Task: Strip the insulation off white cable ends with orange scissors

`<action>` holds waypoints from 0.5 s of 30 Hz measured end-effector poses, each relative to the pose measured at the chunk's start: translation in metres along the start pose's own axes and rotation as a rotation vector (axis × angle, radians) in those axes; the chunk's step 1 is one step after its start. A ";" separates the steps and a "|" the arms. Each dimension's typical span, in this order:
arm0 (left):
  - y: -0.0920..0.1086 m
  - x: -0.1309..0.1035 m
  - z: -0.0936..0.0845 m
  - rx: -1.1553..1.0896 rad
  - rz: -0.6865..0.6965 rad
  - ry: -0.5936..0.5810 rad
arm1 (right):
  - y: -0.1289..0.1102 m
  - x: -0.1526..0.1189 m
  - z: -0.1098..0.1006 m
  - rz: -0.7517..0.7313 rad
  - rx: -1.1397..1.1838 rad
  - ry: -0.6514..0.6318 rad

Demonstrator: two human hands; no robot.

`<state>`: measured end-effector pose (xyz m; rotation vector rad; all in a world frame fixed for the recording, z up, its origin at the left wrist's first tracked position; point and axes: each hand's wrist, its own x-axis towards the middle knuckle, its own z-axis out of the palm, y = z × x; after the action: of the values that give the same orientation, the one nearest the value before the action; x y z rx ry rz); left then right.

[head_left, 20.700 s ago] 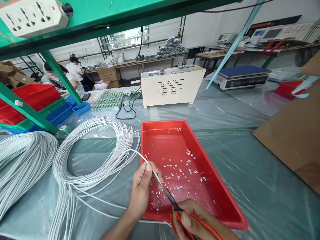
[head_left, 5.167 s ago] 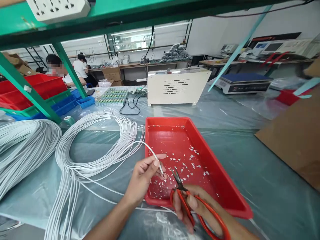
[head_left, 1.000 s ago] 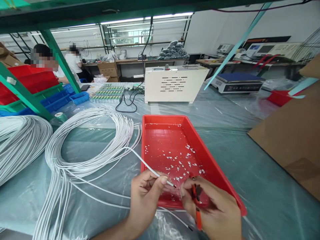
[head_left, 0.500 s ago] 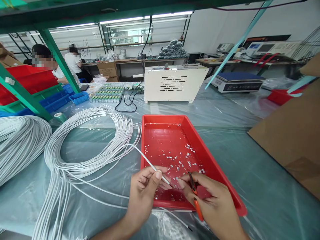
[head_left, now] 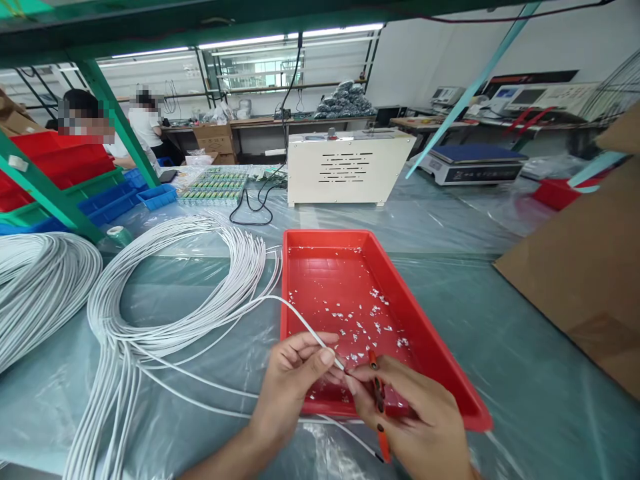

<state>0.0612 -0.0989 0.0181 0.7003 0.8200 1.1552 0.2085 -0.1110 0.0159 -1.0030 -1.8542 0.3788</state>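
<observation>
My left hand (head_left: 300, 373) pinches a white cable (head_left: 305, 321) between thumb and fingers, close to its end. The cable arcs over from a large white coil (head_left: 113, 293) on the left. My right hand (head_left: 410, 407) is closed around a slim orange-and-black hand tool (head_left: 380, 400), whose exact kind is hard to make out. Its thumb and forefinger meet at the cable's tip, which they partly hide. Both hands are over the near end of a red tray (head_left: 320, 280) strewn with small white and silvery scraps (head_left: 377, 327).
Another cable coil (head_left: 45, 293) lies at the far left. Behind the tray stand a cream metal box (head_left: 345, 170) and a blue-topped scale (head_left: 475, 163). A cardboard box (head_left: 575, 287) stands on the right. Two people sit at the back left, near stacked bins (head_left: 55, 167).
My right hand has moved left to the cable's tip, and the tool has turned more upright in its grip. My left hand has shifted slightly right with the cable.
</observation>
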 end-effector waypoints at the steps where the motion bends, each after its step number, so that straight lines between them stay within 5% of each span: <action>1: -0.001 0.001 -0.001 -0.040 -0.041 0.000 | 0.001 0.000 0.000 -0.086 -0.070 0.026; 6: 0.001 0.002 -0.002 -0.064 -0.108 0.016 | -0.001 0.002 0.002 -0.339 -0.285 0.073; 15: 0.004 -0.002 -0.005 -0.012 -0.074 -0.073 | 0.002 -0.005 0.007 -0.175 -0.115 0.031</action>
<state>0.0540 -0.0995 0.0190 0.6927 0.7704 1.0616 0.2038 -0.1124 0.0084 -0.9092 -1.9357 0.1524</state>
